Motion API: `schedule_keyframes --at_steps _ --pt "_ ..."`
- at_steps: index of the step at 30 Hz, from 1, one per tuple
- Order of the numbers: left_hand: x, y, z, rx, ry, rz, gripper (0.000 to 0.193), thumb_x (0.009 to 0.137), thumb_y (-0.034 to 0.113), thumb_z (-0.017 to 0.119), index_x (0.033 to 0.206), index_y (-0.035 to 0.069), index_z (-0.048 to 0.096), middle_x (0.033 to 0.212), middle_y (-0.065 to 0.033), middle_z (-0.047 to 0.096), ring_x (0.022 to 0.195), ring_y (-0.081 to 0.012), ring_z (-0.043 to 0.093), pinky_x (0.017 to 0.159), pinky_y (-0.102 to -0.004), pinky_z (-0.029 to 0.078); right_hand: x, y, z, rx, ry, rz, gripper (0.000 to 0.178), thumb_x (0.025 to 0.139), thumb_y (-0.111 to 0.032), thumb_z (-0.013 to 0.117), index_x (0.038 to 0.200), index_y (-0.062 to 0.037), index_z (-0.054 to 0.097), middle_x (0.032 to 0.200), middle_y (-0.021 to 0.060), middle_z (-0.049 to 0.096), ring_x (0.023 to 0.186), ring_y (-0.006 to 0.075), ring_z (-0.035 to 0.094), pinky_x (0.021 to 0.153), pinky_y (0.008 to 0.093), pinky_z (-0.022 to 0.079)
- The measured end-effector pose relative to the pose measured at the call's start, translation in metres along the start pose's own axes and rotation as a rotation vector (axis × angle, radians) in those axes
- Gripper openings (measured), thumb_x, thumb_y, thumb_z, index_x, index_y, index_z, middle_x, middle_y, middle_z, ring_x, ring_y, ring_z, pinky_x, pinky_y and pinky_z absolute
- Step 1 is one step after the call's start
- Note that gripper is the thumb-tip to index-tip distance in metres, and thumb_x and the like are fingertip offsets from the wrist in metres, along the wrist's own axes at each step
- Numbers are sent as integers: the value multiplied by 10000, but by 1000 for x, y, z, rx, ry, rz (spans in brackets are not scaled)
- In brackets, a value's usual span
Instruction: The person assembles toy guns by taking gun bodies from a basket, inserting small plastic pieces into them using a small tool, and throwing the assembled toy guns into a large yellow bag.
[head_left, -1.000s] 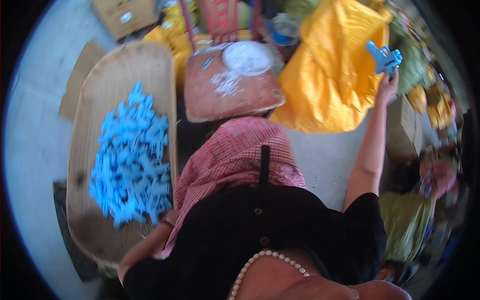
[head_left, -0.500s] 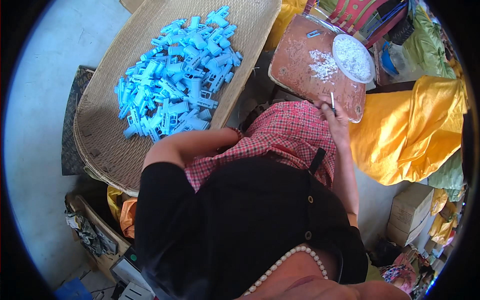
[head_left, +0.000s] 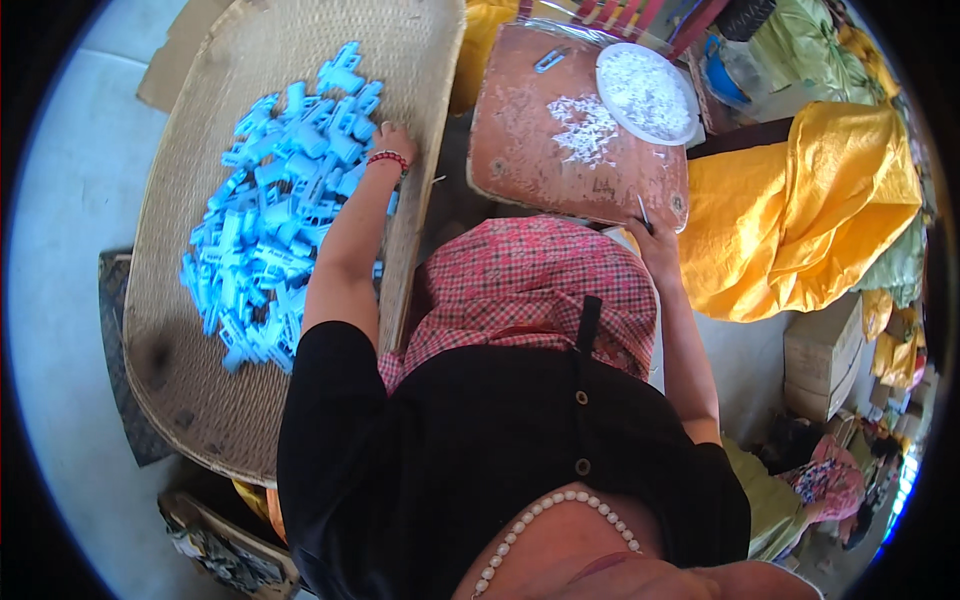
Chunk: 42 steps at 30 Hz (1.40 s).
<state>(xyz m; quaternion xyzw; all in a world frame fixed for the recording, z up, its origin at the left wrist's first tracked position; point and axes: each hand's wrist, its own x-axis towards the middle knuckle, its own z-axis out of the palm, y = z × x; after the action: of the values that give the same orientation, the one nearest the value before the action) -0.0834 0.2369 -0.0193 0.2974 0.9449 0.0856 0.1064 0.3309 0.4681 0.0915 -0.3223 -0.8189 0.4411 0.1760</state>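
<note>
Her left hand (head_left: 393,140), fingers curled down, rests on the heap of blue plastic pieces (head_left: 275,210); they look light, stiff, easily pinched singly, while the right hand (head_left: 655,235) pinches a thin tool (head_left: 643,211).

Matt blue plastic pieces (head_left: 280,215), rough woven tray (head_left: 190,380)
</note>
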Motion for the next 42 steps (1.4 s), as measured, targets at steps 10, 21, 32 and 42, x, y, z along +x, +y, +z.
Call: schedule_keyframes --at_steps 10,21,32,42 --pt "-47 -5 -22 266 -516 -239 785 659 446 707 1338 188 411 1418 -199 281 1281 -407 332 1017 -495 356 96 24 22 -402 48 -20 282 783 -160 617 1050 -68 602 919 179 630 836 345 608 742 401 480" --pt "-189 87 -164 -795 425 442 582 646 244 802 1152 100 553 1244 -216 420 1141 -350 452 927 -410 411 5 -5 -4 652 -126 235 132 825 -101 629 910 -29 558 661 28 559 479 78 481 425 235 379" --pt "-283 205 -35 -934 -254 747 604 696 302 760 1193 80 497 1404 -264 253 1310 -416 280 1041 -420 311 -120 -80 -5 564 -198 176 74 855 -27 584 921 -56 567 729 -46 534 552 -4 417 465 164 329" --pt "-283 207 -32 -1012 -346 793 609 749 295 709 1256 87 445 1437 -278 154 1359 -419 160 1077 -451 229 -133 -67 3 368 -127 -3 92 859 -11 588 930 -55 550 729 -41 534 564 -6 433 477 158 354"
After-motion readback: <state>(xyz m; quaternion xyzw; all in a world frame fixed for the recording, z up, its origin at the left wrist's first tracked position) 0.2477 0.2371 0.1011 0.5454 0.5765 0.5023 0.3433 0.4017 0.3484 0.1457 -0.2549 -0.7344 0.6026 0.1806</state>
